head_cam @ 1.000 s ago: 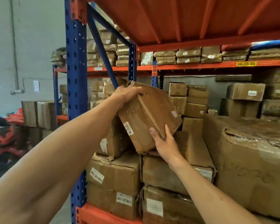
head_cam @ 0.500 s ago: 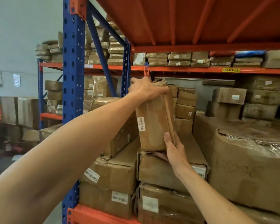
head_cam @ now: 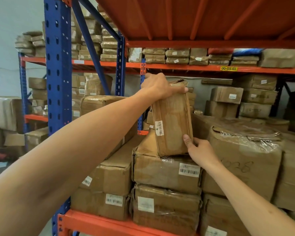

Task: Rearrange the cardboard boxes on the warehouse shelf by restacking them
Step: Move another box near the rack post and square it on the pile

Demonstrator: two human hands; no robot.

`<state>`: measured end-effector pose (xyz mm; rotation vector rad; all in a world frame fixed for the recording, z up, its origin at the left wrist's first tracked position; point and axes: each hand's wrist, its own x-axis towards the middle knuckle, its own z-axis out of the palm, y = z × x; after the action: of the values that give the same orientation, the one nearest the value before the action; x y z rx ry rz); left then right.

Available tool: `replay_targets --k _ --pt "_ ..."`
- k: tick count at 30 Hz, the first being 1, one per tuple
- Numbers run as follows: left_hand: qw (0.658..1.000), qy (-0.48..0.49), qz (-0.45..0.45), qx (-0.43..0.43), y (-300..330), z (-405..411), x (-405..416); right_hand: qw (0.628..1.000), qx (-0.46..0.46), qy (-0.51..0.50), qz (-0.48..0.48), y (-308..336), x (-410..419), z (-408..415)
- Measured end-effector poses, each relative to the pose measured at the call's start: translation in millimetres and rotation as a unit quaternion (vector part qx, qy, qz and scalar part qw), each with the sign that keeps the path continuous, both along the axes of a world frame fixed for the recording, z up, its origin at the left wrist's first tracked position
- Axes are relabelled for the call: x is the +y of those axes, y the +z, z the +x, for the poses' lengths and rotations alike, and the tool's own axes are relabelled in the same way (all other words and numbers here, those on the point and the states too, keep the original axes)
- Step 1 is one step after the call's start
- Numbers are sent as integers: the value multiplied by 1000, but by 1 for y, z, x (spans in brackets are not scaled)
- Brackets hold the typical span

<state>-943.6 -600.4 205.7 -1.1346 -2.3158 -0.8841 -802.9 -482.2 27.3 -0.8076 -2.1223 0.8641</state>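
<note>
Head cam looks into a blue-and-orange warehouse rack, w/ both bare arms reaching in. Left hand [head_cam: 162, 86] is clamped over the top end of a small cardboard box [head_cam: 173, 123], fingers curled over the crumpled top edge. Right hand [head_cam: 198, 149] grips the same box low on its right side, thumb pressed on the near face, other fingers tucked behind where they can't be seen. So both hands are on one box, one up top, one at the bottom.

That box stands upright on its short end, tilted a bit, bottom edge touching the top of a wider carton [head_cam: 165, 169] w/ a barcode label on the right of its near face. Under that sits another carton [head_cam: 165, 208] w/ a white label, resting on the orange shelf beam [head_cam: 99, 222]. To the left is a two-high stack of long cartons [head_cam: 109, 178], barcode stickers on both. To the right, touching the middle stack, a big carton [head_cam: 242, 160] w/ torn plastic wrap on top and handwriting on the front, too faint to read properly.

Blue upright post [head_cam: 57, 65] stands near left. Far side: more boxes stacked up, and an upper shelf w/ flat wrapped parcels and a yellow tag [head_cam: 228, 68] reading 00-03-01.
</note>
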Motion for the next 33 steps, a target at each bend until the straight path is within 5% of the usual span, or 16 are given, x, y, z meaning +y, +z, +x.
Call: replay_targets --k 8,14,17,20,23,27,33 --pt "995 -19 -60 83 6 20 17 997 -60 26 -28 15 -2 7" --pt "989 -98 -53 94 -5 12 15 995 -58 -33 79 44 -5 9" --pt "979 -198 14 43 -10 -1 4 991 -24 -39 126 81 -10 18" --pt "946 -289 103 -100 -20 -19 -14 983 -32 -43 176 115 -11 26" --pt "925 -328 82 -175 -52 -21 -24 973 -64 -23 219 146 -12 23" --pt "928 -296 36 -223 -131 6 -6 958 -111 -27 264 185 -18 5" --pt "967 -111 166 -157 -198 61 43 923 -240 -55 295 200 -39 -52"
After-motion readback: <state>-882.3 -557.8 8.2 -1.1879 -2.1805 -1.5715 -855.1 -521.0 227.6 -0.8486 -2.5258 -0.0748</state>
